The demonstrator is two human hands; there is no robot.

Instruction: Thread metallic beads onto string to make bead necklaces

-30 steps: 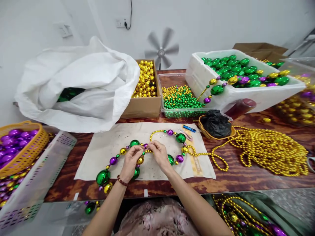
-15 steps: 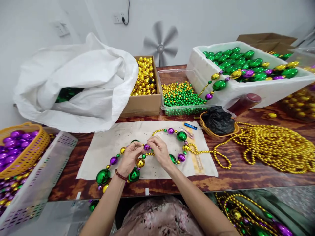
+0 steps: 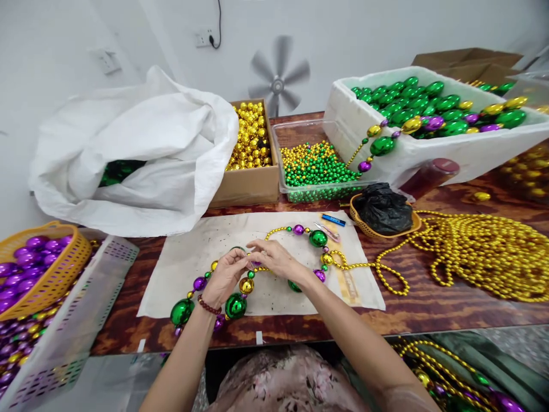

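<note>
My left hand (image 3: 229, 273), with a dark red bead bracelet at the wrist, pinches part of a bead string (image 3: 235, 306) of shiny green, purple and gold balls. My right hand (image 3: 277, 260) is level with it, its fingertips meeting those of the left. Its fingers are bent together, and what lies between them is hidden. A gold ball (image 3: 246, 285) and a small green bead (image 3: 251, 274) hang just below the fingertips. More of the string loops to the right, past a large green ball (image 3: 318, 238), on a white cloth (image 3: 274, 300).
Behind the cloth stand a white sack (image 3: 141, 206), a carton of gold balls (image 3: 246, 186), a clear bin of small beads (image 3: 317, 191) and a foam box (image 3: 386, 166). Gold bead chain (image 3: 484, 252) lies right. An orange basket (image 3: 79, 252) is left; a blue marker (image 3: 333, 220) lies on the cloth.
My right hand has turned flatter and moved left over the left fingertips, covering most of the purple ball that showed between the hands. My left hand keeps its pinch.
</note>
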